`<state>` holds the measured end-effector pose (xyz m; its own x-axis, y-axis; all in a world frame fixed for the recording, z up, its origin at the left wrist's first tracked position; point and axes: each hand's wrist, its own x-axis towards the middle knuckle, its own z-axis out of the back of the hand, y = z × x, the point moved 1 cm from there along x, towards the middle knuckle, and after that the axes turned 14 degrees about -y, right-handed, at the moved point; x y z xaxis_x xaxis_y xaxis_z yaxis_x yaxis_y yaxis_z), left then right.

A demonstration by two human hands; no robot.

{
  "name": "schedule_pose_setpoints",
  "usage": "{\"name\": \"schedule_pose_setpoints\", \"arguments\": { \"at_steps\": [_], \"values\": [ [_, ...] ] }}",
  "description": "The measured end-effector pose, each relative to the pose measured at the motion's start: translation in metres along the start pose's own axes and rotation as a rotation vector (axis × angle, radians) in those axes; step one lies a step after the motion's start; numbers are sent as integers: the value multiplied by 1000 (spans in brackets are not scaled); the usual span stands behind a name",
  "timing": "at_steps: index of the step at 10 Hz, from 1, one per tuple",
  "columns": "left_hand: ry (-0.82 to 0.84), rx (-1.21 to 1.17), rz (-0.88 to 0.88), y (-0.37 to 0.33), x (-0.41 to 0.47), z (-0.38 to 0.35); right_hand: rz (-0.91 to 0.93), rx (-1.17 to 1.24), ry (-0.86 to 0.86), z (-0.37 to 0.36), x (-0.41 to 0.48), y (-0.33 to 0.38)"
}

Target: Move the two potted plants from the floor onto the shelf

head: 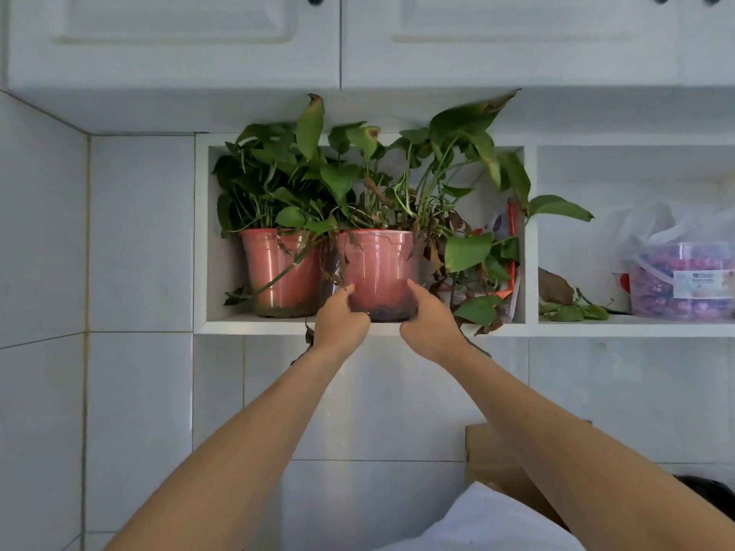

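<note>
Two green leafy plants in pink plastic pots stand side by side in a white shelf niche (pixel 254 326). The left pot (pixel 278 272) sits deeper in, against the left wall. The right pot (pixel 380 268) stands at the front edge of the shelf, upright. My left hand (pixel 341 316) clasps its lower left side and my right hand (pixel 429 320) its lower right side. Leaves from the right plant trail over the shelf edge and into the neighbouring niche.
White cabinet doors (pixel 179 41) hang directly above the niche. The niche to the right holds a plastic tub of colourful items (pixel 684 280) under a clear bag. A red-edged packet (pixel 513 240) leans behind the right plant. A cardboard box (pixel 493 459) stands below right.
</note>
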<state>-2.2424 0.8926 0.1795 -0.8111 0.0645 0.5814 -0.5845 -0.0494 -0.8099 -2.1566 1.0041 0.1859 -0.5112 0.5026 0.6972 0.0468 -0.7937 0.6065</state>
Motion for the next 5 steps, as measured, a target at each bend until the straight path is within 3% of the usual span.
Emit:
{"name": "schedule_pose_setpoints", "arguments": {
  "at_steps": [3, 5],
  "values": [
    [121, 134, 31, -6, 20, 6, -64, -36, 118, -1, 12, 3],
    [121, 139, -32, -17, 5, 20, 7, 7, 111, 10, 0, 15]
  ]
}}
